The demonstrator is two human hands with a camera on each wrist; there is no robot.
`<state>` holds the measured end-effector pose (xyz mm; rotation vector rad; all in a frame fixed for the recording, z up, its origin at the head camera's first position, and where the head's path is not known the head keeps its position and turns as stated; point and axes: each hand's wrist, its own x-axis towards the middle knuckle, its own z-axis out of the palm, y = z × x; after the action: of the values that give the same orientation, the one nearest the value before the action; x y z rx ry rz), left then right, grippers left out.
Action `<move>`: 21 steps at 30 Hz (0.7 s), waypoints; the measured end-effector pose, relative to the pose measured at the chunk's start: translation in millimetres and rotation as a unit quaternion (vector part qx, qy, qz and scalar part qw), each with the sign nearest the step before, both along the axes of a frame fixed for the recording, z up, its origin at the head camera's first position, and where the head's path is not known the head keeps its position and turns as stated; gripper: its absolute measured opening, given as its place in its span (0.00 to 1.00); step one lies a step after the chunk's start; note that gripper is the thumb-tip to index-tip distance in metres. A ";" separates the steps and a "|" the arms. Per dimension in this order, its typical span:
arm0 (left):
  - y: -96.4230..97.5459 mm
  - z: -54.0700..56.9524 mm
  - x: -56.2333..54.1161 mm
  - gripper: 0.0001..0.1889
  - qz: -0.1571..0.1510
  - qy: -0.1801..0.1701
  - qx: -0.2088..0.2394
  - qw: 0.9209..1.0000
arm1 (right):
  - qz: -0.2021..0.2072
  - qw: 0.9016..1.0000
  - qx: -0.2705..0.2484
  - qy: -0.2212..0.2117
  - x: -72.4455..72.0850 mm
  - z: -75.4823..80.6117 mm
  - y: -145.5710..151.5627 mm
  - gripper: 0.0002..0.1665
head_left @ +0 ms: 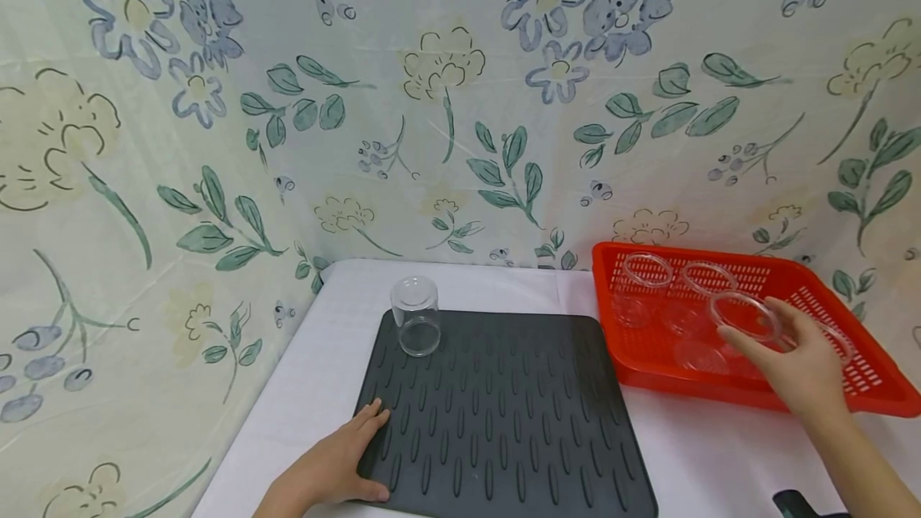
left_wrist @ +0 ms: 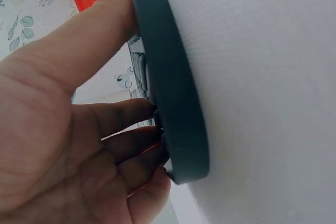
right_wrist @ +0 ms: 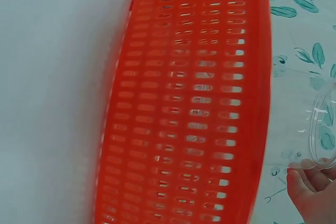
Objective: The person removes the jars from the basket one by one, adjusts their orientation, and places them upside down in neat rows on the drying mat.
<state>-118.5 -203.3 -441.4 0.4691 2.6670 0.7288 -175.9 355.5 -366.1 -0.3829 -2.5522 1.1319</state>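
Fingers (head_left: 368,416) of the left hand (head_left: 332,460) lie spread and loosely bent over the near left edge of the dark ribbed mat (head_left: 504,430), thumb at the corner; they rest on it rather than gripping. Left wrist view adds what the head view lacks: the mat's smooth side face and the undersides of the fingers, tips on the ribbed surface. Near the bottom right of the head view, a black object (head_left: 799,504) is cut off by the frame, identity unclear. Right hand (head_left: 806,362): thumb and fingers pinch a clear cup (head_left: 744,316) by its rim, mouth up, over the near part of the red basket (head_left: 691,378). Right wrist view shows the held cup's side projecting above the basket rim, and rows of slots in the basket wall; whether its base is above the rim cannot be told. Inside the basket, per head view, further clear cups (head_left: 647,272) stand mouth up, near one another; their lower parts blur against the red. One inverted glass (head_left: 416,318) stands at the mat's far left corner, well apart from the basket. White cloth (head_left: 504,286) lies beneath mat and basket; behind hangs floral fabric (head_left: 460,126) with blue flowers and green leaves.
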 end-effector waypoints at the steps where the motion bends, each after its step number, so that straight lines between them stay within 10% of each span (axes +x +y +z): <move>1: -0.1 -0.3 0.0 0.55 0.000 0.000 -0.001 1.000 | 0.000 1.000 -0.002 0.004 0.6 1.2 -1.1 0.57; 21: -1.3 -2.0 -0.5 0.56 0.001 -0.004 -0.003 1.000 | -0.006 0.998 -0.021 0.067 14.5 29.7 -24.5 0.49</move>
<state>-119.1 -204.6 -443.4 0.4616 2.6625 0.7201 -161.4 331.0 -336.4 -0.3210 -2.4112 1.1672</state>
